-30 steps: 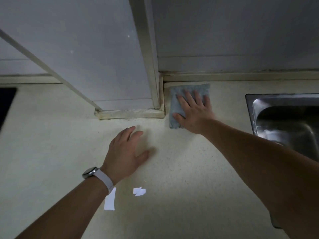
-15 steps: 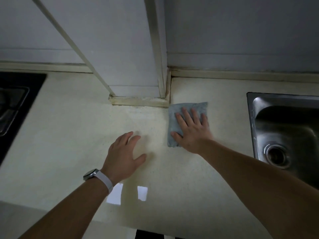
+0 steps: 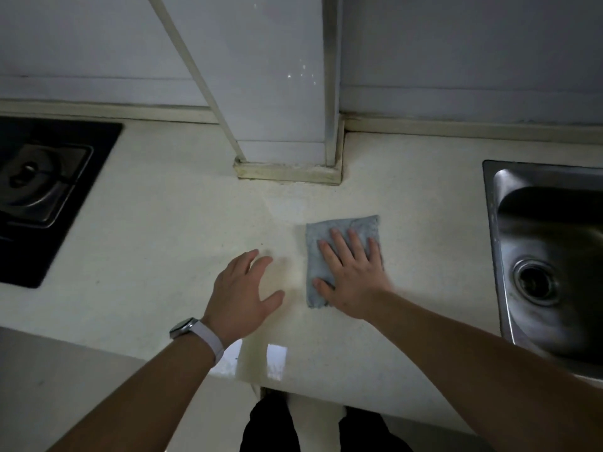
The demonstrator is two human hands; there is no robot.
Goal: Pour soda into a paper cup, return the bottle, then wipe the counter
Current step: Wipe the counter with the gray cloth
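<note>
A folded grey-blue cloth (image 3: 326,236) lies flat on the cream counter (image 3: 146,256), in front of the white pillar. My right hand (image 3: 350,275) presses down on the cloth with its fingers spread, palm covering the cloth's near right part. My left hand (image 3: 243,295), with a watch on its wrist, rests flat on the bare counter just left of the cloth, fingers apart and holding nothing. No bottle or paper cup is in view.
A steel sink (image 3: 551,256) with a drain is sunk into the counter at the right. A black gas hob (image 3: 42,194) sits at the left. The white pillar (image 3: 287,109) juts out from the back wall. The counter's front edge runs just below my wrists.
My right hand has dragged the cloth from the back corner beside the pillar toward the counter's front. My left hand stays flat. The view has drawn back, showing the hob and front edge.
</note>
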